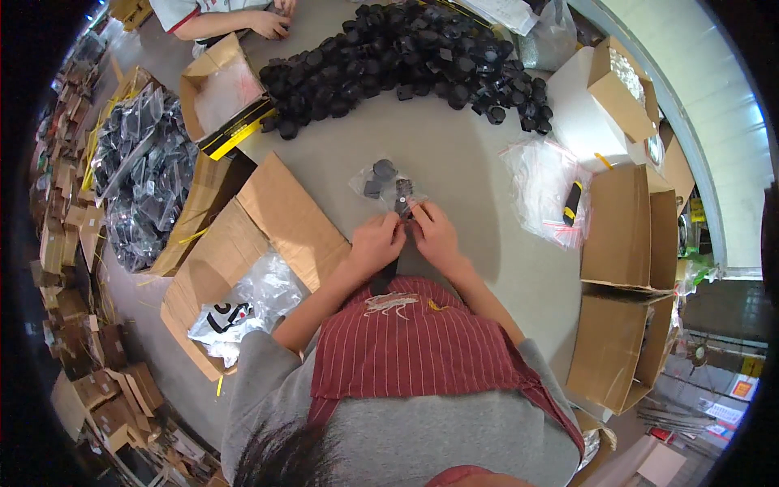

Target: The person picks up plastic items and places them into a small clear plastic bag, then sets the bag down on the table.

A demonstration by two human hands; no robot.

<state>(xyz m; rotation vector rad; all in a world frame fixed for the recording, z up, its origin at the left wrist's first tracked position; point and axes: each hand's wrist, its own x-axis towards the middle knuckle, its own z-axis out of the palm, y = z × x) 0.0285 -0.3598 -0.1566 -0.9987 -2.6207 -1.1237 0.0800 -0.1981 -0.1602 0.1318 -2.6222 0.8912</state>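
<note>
My two hands meet over the grey table, close to my body. My right hand (436,237) pinches a small dark part (403,195) with a ribbed end. My left hand (378,243) is closed beside it, fingertips at the part's lower end; whether they also grip it is hidden. A black strap-like piece (385,277) hangs below my left hand, toward my apron. Just beyond my fingers lies a clear plastic bag (359,180), with a round black piece (384,169) and a smaller black piece (372,189) on or in it.
A heap of black parts (389,57) spans the table's far side. Left are an open carton (280,211) and a box of bagged black items (142,178). Clear bags (540,187) and a black-yellow cutter (573,203) lie right, by cartons (621,227). Another person's hand (269,23) is far left.
</note>
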